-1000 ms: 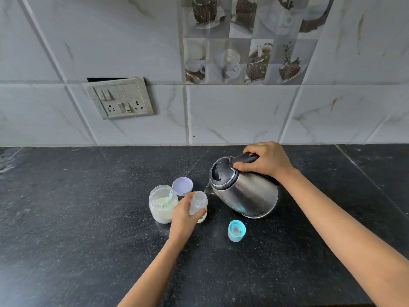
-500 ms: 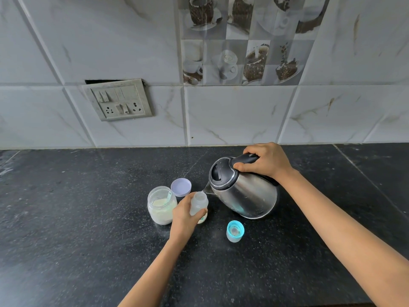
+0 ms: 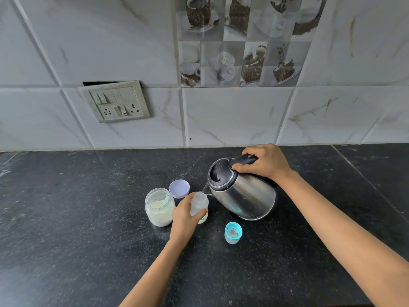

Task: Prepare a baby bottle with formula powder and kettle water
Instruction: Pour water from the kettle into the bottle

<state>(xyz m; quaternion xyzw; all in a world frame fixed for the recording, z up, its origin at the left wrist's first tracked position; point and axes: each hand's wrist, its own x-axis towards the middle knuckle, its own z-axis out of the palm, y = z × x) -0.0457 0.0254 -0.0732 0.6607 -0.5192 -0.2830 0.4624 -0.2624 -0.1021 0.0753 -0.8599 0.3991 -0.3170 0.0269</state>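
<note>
**Kettle tipped to the bottle's mouth**

Head view: The left hand (image 3: 184,214) is curled round the baby bottle (image 3: 199,203), thumb and fingers wrapping its lower body, and the bottle stands upright on the black countertop (image 3: 88,229) with its mouth open. The right hand (image 3: 264,161) is clenched on the black handle of the steel kettle (image 3: 245,196). The kettle is tilted toward the left-hand grip, and its spout tip sits right at the rim of the bottle's mouth. Whether water is running cannot be made out.

Just outside the left-hand grip, on the side away from the kettle, stands the formula jar (image 3: 159,207), open and partly filled with pale powder, close against the hand. Its lilac lid (image 3: 179,189) lies upturned just beyond the jar and bottle, toward the wall. The teal bottle cap (image 3: 233,232) rests on the counter nearer the person than both grips, below the kettle's body and apart from the bottle.

A switch plate (image 3: 117,103) sits on the tiled wall (image 3: 243,116), well away from both hands.
</note>
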